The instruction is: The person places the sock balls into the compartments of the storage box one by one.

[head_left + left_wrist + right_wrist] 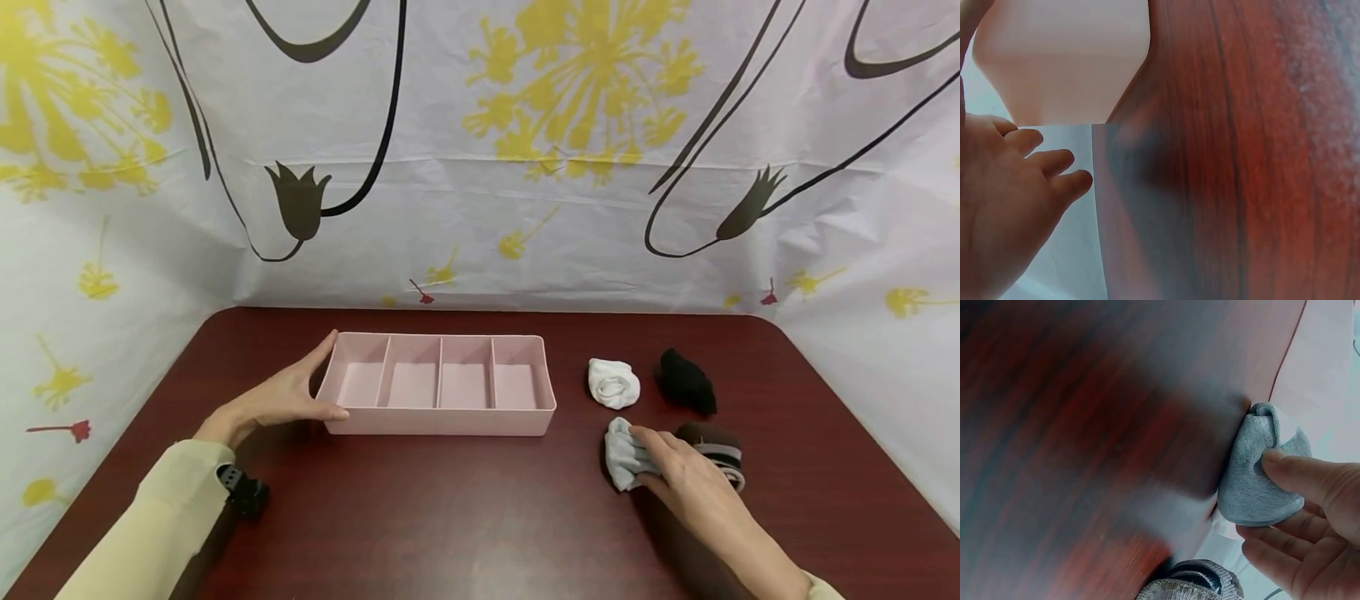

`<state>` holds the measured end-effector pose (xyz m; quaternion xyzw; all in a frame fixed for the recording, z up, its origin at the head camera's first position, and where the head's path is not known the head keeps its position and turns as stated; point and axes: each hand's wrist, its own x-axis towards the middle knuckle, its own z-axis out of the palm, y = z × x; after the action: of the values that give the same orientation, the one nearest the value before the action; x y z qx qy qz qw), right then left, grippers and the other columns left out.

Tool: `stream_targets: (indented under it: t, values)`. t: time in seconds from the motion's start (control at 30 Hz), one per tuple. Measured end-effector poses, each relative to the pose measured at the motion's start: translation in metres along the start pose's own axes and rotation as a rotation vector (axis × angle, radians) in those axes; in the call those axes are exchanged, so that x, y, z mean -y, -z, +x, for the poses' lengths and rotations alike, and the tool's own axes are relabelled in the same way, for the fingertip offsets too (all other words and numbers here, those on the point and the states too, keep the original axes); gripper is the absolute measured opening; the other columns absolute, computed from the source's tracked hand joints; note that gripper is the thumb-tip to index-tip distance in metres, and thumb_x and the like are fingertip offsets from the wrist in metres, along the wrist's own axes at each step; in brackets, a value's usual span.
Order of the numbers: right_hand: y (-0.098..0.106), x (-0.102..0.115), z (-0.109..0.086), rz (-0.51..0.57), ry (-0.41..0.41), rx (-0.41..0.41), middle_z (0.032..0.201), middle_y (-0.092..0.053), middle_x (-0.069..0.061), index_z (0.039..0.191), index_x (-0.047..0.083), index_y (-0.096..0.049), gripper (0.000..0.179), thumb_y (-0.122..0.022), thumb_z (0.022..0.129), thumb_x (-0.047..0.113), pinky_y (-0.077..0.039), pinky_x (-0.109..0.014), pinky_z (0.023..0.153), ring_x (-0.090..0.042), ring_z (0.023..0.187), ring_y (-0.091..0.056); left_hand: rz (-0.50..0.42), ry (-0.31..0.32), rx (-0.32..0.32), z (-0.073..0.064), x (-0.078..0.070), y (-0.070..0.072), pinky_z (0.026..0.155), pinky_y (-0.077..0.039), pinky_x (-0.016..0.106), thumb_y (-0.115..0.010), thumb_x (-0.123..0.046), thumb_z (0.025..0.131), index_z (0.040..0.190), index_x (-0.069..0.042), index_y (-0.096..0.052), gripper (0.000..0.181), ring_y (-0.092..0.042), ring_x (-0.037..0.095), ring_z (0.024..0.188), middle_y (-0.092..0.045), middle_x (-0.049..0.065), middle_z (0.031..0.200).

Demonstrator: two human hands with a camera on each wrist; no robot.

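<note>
A pink box (pixel 438 422) with a row of several compartments stands on the table. My left hand (pixel 281 396) spans its left end, thumb at the front corner and index finger at the back corner. In the left wrist view, the other fingers (pixel 1054 164) lie loosely by the end wall of the pink box (pixel 1066 69). My right hand (pixel 693 483) pinches a grey rolled sock (pixel 626 454) between thumb and fingers. From the right wrist, the grey sock (pixel 1260 475) shows a folded top, with the thumb pressed on its side.
A white rolled sock (pixel 613 383) and a black sock (pixel 686 382) lie behind my right hand. Partly hidden beside that hand is a brown sock with striped cuff (pixel 720 450). A patterned sheet (pixel 480 233) hangs behind the dark red table (pixel 450 517).
</note>
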<state>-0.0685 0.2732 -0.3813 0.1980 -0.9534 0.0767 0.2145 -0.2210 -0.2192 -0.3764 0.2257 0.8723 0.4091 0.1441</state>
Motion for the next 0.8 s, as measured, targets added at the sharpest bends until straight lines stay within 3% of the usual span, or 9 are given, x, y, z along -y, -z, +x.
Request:
stream_targets:
  t: [0.2, 0.53, 0.67, 0.8]
  values:
    - [0.000, 0.001, 0.002, 0.002, -0.014, 0.004, 0.093, -0.064, -0.002, 0.110, 0.004, -0.060, 0.059, -0.085, 0.057, 0.001, -0.050, -0.033, 0.065, -0.016, 0.081, -0.062, 0.005, 0.007, -0.001, 0.001, 0.001, 0.000, 0.106, -0.019, 0.061, -0.081, -0.029, 0.069, 0.152, -0.016, 0.005, 0.120, -0.015, 0.036, 0.138, -0.006, 0.016, 0.157]
    - [0.000, 0.005, 0.022, 0.084, -0.013, -0.108, 0.096, -0.065, -0.004, 0.111, 0.005, -0.061, 0.056, -0.084, 0.060, 0.001, -0.049, -0.032, 0.064, -0.015, 0.079, -0.062, 0.012, 0.001, -0.028, 0.001, 0.001, -0.002, 0.106, -0.020, 0.061, -0.082, -0.030, 0.068, 0.152, -0.016, 0.003, 0.120, -0.018, 0.036, 0.138, -0.008, 0.016, 0.157]
    - [0.000, 0.011, 0.038, 0.182, -0.086, -0.155, 0.097, -0.066, -0.004, 0.113, 0.005, -0.062, 0.053, -0.082, 0.064, -0.001, -0.048, -0.019, 0.068, -0.012, 0.082, -0.061, 0.019, -0.002, -0.033, 0.000, 0.002, -0.002, 0.105, -0.021, 0.061, -0.082, -0.030, 0.068, 0.153, -0.016, 0.002, 0.119, -0.018, 0.036, 0.138, -0.009, 0.016, 0.157]
    - [-0.003, 0.016, 0.056, 0.366, -0.184, -0.160, 0.105, -0.066, -0.005, 0.117, 0.006, -0.061, 0.051, -0.078, 0.070, -0.003, -0.045, -0.007, 0.074, -0.007, 0.092, -0.060, 0.025, -0.007, -0.035, 0.000, 0.003, -0.002, 0.105, -0.022, 0.060, -0.082, -0.030, 0.068, 0.153, -0.017, 0.001, 0.119, -0.019, 0.036, 0.138, -0.010, 0.016, 0.157]
